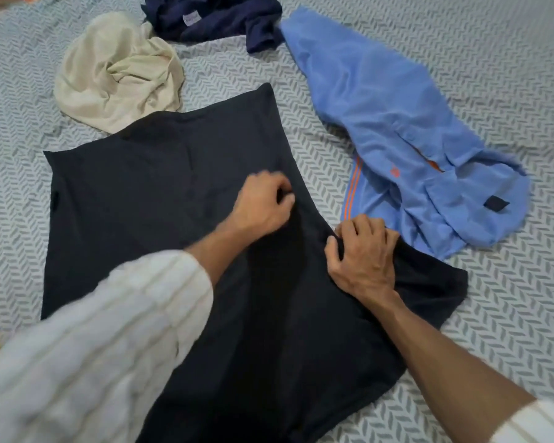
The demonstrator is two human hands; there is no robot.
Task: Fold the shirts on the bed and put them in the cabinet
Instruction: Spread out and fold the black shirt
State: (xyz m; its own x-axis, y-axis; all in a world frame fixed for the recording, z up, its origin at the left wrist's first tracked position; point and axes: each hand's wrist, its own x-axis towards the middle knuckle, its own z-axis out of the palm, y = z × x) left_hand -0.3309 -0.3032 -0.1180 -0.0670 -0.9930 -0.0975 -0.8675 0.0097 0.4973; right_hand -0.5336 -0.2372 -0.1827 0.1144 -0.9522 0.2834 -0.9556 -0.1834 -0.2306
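Both hands' fingers (283, 199) pinching black shirt (160, 193), right edge, bed (461, 75)

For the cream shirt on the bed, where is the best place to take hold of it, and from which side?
The cream shirt lies crumpled in a heap, so probably pinch the raised twisted folds near its middle, coming from above. Its near edge touches the black shirt, so lift straight up.
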